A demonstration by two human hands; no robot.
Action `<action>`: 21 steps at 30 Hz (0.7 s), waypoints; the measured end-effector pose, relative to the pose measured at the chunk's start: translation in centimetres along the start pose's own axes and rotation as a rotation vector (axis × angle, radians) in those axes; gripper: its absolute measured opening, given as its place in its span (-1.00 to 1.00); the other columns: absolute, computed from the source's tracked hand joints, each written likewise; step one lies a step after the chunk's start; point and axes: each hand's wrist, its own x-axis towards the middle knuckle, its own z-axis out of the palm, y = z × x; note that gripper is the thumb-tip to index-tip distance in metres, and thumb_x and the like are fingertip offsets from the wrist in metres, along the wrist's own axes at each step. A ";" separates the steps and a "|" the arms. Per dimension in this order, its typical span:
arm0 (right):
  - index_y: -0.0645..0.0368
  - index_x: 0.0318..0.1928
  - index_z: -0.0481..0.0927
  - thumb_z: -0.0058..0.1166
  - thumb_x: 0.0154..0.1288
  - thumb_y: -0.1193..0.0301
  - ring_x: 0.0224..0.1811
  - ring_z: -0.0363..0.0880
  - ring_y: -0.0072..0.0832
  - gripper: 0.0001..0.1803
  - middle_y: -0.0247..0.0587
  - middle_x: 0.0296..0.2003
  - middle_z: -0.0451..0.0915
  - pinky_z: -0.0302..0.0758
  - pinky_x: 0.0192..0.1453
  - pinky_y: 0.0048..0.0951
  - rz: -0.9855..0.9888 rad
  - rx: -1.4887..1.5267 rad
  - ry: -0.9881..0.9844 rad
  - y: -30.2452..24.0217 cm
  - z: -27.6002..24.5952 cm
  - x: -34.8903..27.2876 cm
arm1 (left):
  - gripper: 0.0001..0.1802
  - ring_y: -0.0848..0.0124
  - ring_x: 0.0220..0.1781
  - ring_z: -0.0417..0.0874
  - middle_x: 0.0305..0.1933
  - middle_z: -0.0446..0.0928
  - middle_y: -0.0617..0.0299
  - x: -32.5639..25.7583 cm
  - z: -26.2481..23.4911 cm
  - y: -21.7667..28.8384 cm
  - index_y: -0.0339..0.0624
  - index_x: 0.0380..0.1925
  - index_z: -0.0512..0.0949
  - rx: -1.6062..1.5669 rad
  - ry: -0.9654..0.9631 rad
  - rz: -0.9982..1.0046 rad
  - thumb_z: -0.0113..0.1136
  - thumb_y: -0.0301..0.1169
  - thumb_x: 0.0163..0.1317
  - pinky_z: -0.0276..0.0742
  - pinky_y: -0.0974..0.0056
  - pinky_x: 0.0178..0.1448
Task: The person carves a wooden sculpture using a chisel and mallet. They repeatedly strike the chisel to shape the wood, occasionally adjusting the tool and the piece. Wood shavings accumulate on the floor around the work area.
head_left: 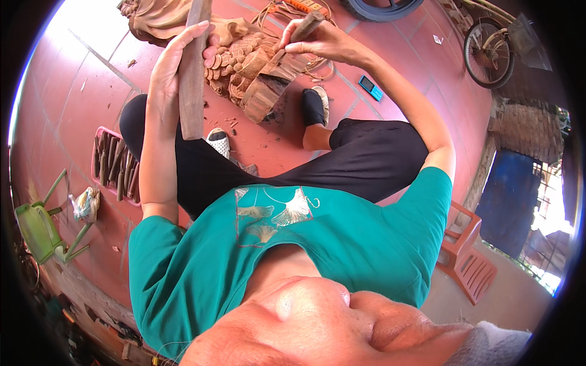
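A carved wooden sculpture with rounded, coin-like relief lies on the floor in front of me. My left hand is closed round a long flat wooden bar, raised over the sculpture's left side. In my right hand is a chisel with a wooden handle, gripped between thumb and fingers. The chisel slants down toward the sculpture's right end, near a rough-cut block. Whether its tip touches the wood I cannot tell.
Wood chips lie round my sandalled feet. A pink tray of several wooden-handled tools stands left, near a green stool and a plastic bag. A blue phone and orange power strip with cable are right and far; a reddish chair stands right.
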 end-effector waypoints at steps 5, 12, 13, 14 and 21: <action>0.17 -0.08 0.60 0.17 0.45 0.46 -0.01 0.60 -0.62 -0.89 -0.34 -0.10 0.67 0.60 0.11 -0.51 -0.017 -0.093 -0.043 -0.9 -0.3 0.0 | -0.69 0.49 -0.45 0.52 -0.34 0.58 0.15 -0.2 -0.1 0.1 -0.29 -0.13 0.52 -0.015 0.005 0.002 0.31 -0.27 0.33 0.47 0.39 -0.38; 0.23 -0.06 0.61 0.15 0.47 0.47 -0.05 0.64 -0.60 -0.88 -0.29 -0.14 0.67 0.63 0.02 -0.54 -0.028 0.075 0.065 -0.6 -0.6 0.4 | -0.68 0.49 -0.45 0.53 -0.32 0.58 0.14 -0.2 -0.4 0.0 -0.28 -0.12 0.51 -0.019 -0.006 0.013 0.31 -0.27 0.33 0.47 0.39 -0.37; 0.23 -0.07 0.61 0.15 0.47 0.47 -0.06 0.64 -0.61 -0.88 -0.30 -0.15 0.67 0.62 0.01 -0.54 -0.041 0.088 0.081 -0.4 -0.6 0.4 | -0.68 0.49 -0.46 0.53 -0.32 0.58 0.14 -0.2 -0.4 0.0 -0.28 -0.11 0.51 -0.018 -0.013 0.013 0.31 -0.27 0.33 0.46 0.39 -0.37; 0.23 -0.07 0.61 0.15 0.47 0.47 -0.07 0.64 -0.61 -0.88 -0.30 -0.16 0.67 0.62 -0.01 -0.55 -0.054 0.101 0.098 -0.3 -0.6 0.4 | -0.67 0.49 -0.46 0.53 -0.32 0.58 0.14 -0.2 -0.4 0.0 -0.28 -0.11 0.50 -0.018 -0.015 0.012 0.31 -0.27 0.33 0.46 0.39 -0.37; 0.19 -0.11 0.63 0.24 0.43 0.32 -0.28 0.62 -0.63 -0.80 -0.40 -0.34 0.65 0.56 -0.15 -0.52 0.121 -0.146 0.203 -0.4 -1.6 -0.6 | -0.59 0.54 -0.42 0.48 -0.28 0.51 0.21 -0.5 0.1 0.0 -0.39 0.05 0.48 0.030 0.011 0.002 0.22 -0.26 0.41 0.39 0.44 -0.36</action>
